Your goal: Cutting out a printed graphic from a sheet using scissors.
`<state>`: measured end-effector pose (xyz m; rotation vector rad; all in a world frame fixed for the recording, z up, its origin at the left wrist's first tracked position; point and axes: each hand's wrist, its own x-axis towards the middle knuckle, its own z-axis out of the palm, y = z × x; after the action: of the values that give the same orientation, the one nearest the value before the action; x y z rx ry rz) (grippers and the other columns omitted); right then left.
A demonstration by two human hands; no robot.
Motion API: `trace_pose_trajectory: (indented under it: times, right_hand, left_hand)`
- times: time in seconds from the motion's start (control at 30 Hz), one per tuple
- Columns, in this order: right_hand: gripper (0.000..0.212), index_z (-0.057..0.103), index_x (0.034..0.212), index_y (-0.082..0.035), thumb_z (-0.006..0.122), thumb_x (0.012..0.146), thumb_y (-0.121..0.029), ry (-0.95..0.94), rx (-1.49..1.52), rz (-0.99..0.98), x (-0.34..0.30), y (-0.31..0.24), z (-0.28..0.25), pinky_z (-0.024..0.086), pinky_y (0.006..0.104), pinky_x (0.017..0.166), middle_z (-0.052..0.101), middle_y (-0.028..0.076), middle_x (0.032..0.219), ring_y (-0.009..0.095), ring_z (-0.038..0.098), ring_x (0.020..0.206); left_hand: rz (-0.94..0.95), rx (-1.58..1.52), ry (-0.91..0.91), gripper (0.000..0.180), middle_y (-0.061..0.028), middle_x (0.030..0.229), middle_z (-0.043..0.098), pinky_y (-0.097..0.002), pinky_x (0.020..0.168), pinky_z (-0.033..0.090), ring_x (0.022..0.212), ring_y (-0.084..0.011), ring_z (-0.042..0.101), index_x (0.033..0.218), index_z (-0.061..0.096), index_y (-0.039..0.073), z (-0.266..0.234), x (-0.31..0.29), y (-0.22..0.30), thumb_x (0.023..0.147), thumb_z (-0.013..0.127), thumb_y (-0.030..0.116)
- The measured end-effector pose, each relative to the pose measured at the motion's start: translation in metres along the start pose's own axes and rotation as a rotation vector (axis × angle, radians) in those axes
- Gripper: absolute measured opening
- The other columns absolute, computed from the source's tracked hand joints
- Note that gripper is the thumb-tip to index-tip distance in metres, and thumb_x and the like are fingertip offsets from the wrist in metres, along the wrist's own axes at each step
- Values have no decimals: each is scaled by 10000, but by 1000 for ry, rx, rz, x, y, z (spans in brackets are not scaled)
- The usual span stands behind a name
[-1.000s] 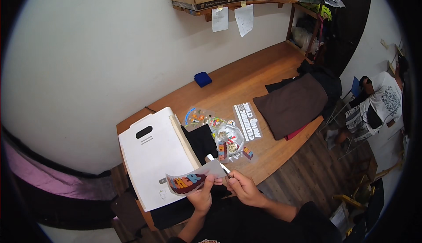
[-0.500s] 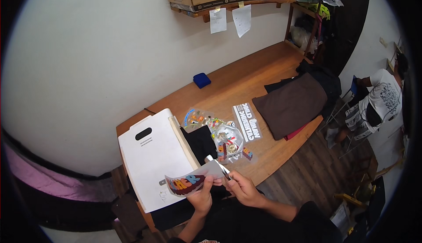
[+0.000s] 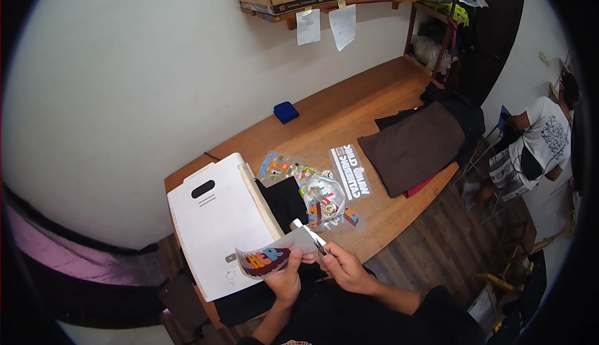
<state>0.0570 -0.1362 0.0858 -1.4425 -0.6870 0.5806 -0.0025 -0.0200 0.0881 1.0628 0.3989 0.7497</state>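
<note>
My left hand is closed on the edge of a clear transfer film sheet, pinching it between thumb and fingers. The sheet carries blue, orange and maroon lettering and curls a little. Against its right end, my right hand is closed around scissors, whose handles are mostly hidden by my fingers. A narrow pale strip stands up at the film's far corner, beside the blades. Beyond my hands, more printed films and a crumpled clear plastic piece lie on the wooden table.
A white heat-press-like machine stands at the left, with black cloth beside it. White-lettered film, folded brown fabric and a dark blue folded item rest farther back. A seated person is at far right.
My hands, the film and the scissors hold nearly the same place. The view has shifted very slightly. At far right, the seated person's arm has moved.
</note>
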Motion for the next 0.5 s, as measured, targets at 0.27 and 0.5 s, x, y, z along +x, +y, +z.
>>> trace_pose_trajectory:
  times: [0.27, 0.5]
  right_hand:
    - [142, 430, 840, -11, 429, 882, -147, -8, 4, 6, 1, -2, 0, 351, 238, 485, 443, 36, 599, 80, 403, 544]
    - [146, 438, 844, -16, 422, 884, -155, -2, 35, 18, 0, 0, 0, 357, 238, 490, 449, 33, 603, 85, 411, 545]
  left_hand:
    - [-3, -35, 9, 216, -136, 723, 575, -271, 543, 510, 587, -182, 585, 989, 460, -67, 0, -1, 0, 811, 536, 29]
    - [-13, -31, 13, 237, -146, 727, 574, -275, 537, 514, 579, -191, 589, 1004, 454, -69, -1, -2, -3, 808, 543, 32]
